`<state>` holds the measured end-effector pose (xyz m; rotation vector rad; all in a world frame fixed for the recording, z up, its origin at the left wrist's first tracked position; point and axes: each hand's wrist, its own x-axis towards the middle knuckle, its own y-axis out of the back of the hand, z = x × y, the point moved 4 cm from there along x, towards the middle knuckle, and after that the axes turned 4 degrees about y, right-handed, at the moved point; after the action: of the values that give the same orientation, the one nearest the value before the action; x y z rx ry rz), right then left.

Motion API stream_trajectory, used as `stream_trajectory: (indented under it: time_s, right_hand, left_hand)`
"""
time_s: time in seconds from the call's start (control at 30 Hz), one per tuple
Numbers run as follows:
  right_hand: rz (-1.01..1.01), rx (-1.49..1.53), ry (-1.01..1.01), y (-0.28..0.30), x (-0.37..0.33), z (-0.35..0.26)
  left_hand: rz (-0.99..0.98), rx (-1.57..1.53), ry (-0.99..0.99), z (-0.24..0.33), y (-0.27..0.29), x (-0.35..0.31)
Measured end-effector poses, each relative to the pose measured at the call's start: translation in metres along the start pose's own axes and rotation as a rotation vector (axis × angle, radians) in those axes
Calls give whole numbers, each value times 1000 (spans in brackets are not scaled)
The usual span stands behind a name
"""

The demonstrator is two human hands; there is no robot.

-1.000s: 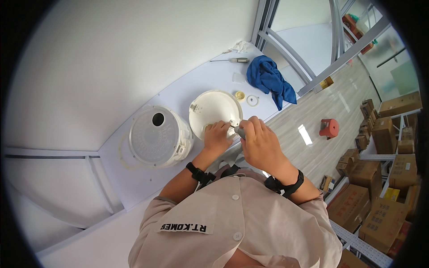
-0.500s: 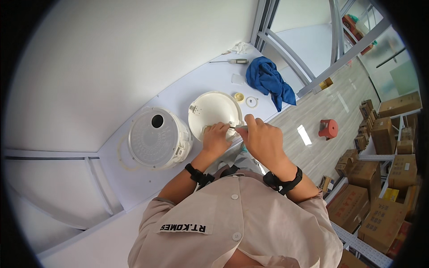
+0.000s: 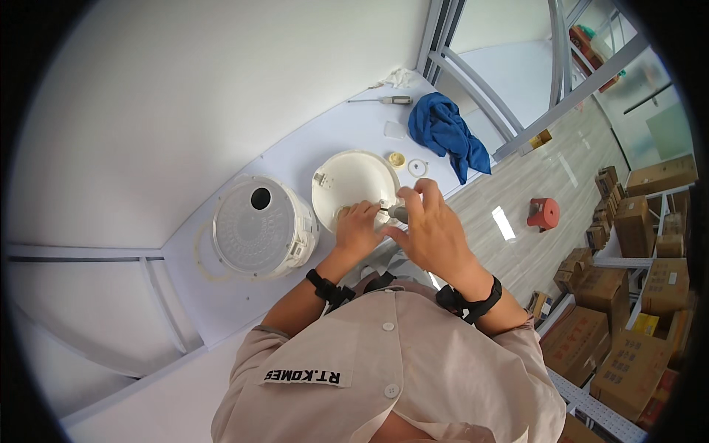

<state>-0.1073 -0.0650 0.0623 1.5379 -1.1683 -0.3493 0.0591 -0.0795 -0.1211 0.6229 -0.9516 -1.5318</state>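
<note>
A white, round, bowl-shaped lid leans its hollow side up near the table's front edge. My left hand grips its near rim, fingers reaching inside and thumb toward the right. Beside it, my right hand is loosely round the grey handle of a screwdriver, with the thumb lifted off and the fingers partly spread. The screwdriver's shaft points left at a small fitting on the lid's right rim; whether the tip sits in a screw is too small to tell.
Left of the lid stands a white drum-shaped container with a round dark hole on top. Farther back lie a second screwdriver, a blue cloth, a yellowish cup and a white ring. A red stool stands on the floor.
My right hand has loosened: its thumb and fingers have spread apart, uncovering more of the screwdriver's handle. My left hand and the lid have stayed in place.
</note>
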Motion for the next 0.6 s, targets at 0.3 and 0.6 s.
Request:
stream_trajectory:
  time_s: [0.3,0.6]
  right_hand:
    - [-227,-105,-188,-11,3,1]
    - [-145,-24,-127,-13,-1,3]
  left_hand:
    - [-3,-14,-3,-3,0,1]
    - [10,-12,-14,-3,-1,2]
